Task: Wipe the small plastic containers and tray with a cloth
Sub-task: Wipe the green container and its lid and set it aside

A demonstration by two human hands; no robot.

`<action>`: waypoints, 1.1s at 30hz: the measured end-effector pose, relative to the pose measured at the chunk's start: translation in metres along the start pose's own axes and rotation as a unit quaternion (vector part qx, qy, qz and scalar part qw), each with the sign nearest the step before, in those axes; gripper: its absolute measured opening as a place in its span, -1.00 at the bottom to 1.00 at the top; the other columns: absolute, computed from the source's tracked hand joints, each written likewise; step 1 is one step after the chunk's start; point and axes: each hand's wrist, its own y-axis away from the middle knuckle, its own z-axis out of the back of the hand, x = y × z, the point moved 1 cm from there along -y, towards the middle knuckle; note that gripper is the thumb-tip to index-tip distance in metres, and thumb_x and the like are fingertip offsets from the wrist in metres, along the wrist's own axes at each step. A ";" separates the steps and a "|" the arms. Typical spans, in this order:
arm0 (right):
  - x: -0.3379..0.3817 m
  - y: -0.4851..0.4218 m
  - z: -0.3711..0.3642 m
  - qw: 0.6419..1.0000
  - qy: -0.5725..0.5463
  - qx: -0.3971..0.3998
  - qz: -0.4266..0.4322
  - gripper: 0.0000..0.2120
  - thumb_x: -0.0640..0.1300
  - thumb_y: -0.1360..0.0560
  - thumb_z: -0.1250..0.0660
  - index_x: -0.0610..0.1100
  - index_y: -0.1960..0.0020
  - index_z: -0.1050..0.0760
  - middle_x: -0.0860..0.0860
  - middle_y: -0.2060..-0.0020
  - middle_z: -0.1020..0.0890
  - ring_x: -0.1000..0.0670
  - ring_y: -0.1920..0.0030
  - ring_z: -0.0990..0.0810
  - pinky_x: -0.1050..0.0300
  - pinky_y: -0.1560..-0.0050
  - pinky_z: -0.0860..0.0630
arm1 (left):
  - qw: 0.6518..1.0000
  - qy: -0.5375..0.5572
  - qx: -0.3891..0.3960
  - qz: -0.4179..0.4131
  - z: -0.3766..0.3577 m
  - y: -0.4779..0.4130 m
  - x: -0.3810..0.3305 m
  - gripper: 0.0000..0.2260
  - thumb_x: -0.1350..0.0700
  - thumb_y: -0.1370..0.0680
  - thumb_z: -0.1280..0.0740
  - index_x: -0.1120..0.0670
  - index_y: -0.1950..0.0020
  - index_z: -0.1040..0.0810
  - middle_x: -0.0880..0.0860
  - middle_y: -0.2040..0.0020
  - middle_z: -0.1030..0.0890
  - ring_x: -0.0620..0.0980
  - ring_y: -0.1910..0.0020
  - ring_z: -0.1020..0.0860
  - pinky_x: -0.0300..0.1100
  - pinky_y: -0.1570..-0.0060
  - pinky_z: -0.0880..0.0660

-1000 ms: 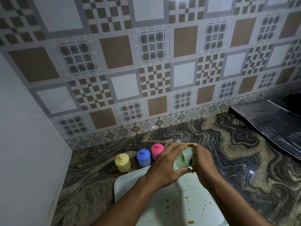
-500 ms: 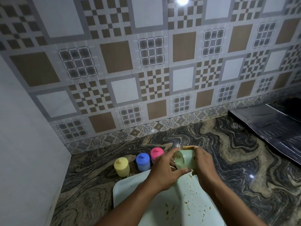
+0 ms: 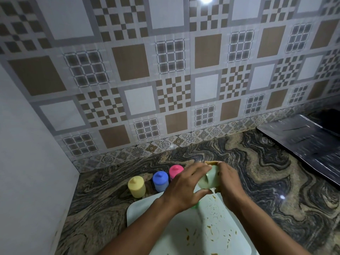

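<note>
Left hand (image 3: 185, 186) and right hand (image 3: 227, 179) stayed clamped on the pale green container (image 3: 211, 178) above the stained tray (image 3: 211, 227) — container tipped further vs. 0.5 s ago, cloth (image 3: 266, 163) edge peeking behind; yellow, blue, pink containers unmoved

Left hand (image 3: 185, 186) fingers curled in a grip, right hand (image 3: 229, 181) clasped opposite (palms facing), both forearms reaching from the near edge, wrists close
</note>
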 end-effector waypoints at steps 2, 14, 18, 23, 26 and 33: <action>-0.001 0.000 0.000 1.000 -0.009 -0.002 0.003 -0.62 -0.13 -0.62 -0.06 -0.10 0.08 -0.66 -0.14 0.28 -0.62 -0.12 0.28 -0.50 0.06 0.39 -0.37 | 0.997 0.046 -0.005 0.062 0.000 0.001 0.000 -0.33 -0.21 -0.44 -0.48 -0.11 -0.50 -0.37 -0.11 -0.40 -0.44 -0.16 -0.37 -0.44 -0.23 -0.34 -0.41; 0.001 0.005 -0.004 1.000 -0.006 -0.007 0.022 -0.62 -0.14 -0.63 -0.04 -0.16 0.02 -0.64 -0.14 0.30 -0.58 -0.06 0.34 -0.46 0.16 0.50 -0.32 | 0.988 0.089 -0.033 0.119 0.001 0.007 -0.001 -0.33 -0.27 -0.39 -0.50 -0.27 -0.46 -0.35 -0.11 -0.32 -0.53 -0.16 -0.20 -0.58 -0.11 -0.19 -0.58; 0.000 0.006 -0.005 1.000 0.006 -0.003 0.030 -0.60 -0.14 -0.64 -0.03 -0.11 0.05 -0.66 -0.13 0.30 -0.61 -0.03 0.36 -0.47 0.17 0.51 -0.33 | 0.998 0.025 -0.024 0.045 0.003 0.007 -0.006 -0.45 -0.04 -0.48 -0.49 -0.06 -0.44 -0.42 -0.02 -0.33 -0.50 -0.11 -0.26 -0.52 -0.18 -0.27 -0.50; -0.003 0.005 -0.003 1.000 0.001 -0.004 0.022 -0.61 -0.14 -0.63 -0.04 -0.12 0.07 -0.65 -0.11 0.32 -0.61 -0.03 0.35 -0.47 0.17 0.48 -0.33 | 0.999 0.007 -0.025 0.039 0.006 0.011 -0.003 -0.30 -0.18 -0.45 -0.49 -0.06 -0.52 -0.33 -0.09 -0.43 -0.39 -0.15 -0.40 -0.40 -0.23 -0.29 -0.46; -0.009 0.003 -0.004 1.000 -0.008 0.000 -0.006 -0.62 -0.13 -0.61 -0.05 -0.16 0.02 -0.66 -0.24 0.24 -0.63 -0.10 0.31 -0.52 0.16 0.46 -0.37 | 0.999 -0.042 -0.009 0.016 -0.003 0.016 -0.003 -0.38 -0.10 -0.48 -0.45 -0.04 -0.49 -0.34 -0.03 -0.39 -0.45 -0.05 -0.28 -0.50 -0.08 -0.17 -0.56; -0.027 -0.023 0.009 0.953 -0.144 0.007 -0.266 -0.71 -0.13 -0.58 -0.10 -0.23 0.04 -0.58 -0.24 0.22 -0.61 -0.17 0.35 -0.55 0.05 0.34 -0.52 | 0.995 -0.086 0.047 0.026 0.000 0.016 0.016 -0.40 0.01 -0.44 -0.41 -0.09 -0.46 -0.32 -0.01 -0.36 -0.37 0.06 -0.19 -0.53 0.02 0.04 -0.61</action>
